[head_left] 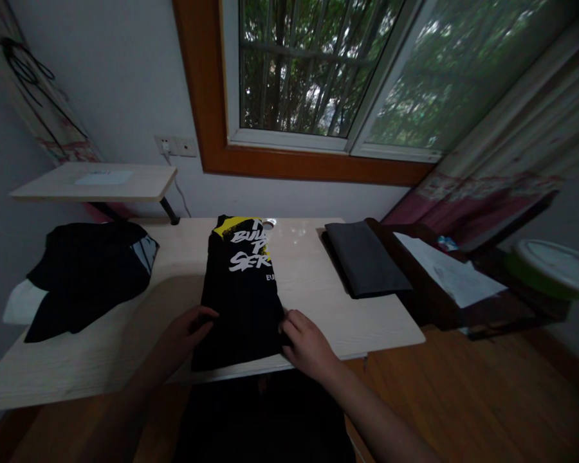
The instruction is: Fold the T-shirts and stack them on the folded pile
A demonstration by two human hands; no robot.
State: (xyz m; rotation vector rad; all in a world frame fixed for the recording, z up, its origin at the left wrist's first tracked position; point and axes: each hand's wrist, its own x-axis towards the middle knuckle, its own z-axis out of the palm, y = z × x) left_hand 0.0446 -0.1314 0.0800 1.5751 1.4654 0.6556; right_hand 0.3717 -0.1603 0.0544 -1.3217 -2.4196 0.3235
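A black T-shirt (241,308), folded into a long narrow shape, lies flat on the pale wooden table (313,283). White lettering and a yellow patch show at its far end. At the shirt's near right edge, my right hand (305,341) has its fingers pinched together on the fabric. My left hand (192,329) is beside the near left edge, thumb and forefinger apart, with the fingertips at or just touching the cloth. The shirt's near end lies close to the table's front edge.
A heap of black clothing (96,270) lies on the table's left, below a small raised shelf (96,181). A dark folder (367,257) lies at the right. Beyond it are a paper sheet (446,270) and a round green-and-white object (554,270). A window rises behind.
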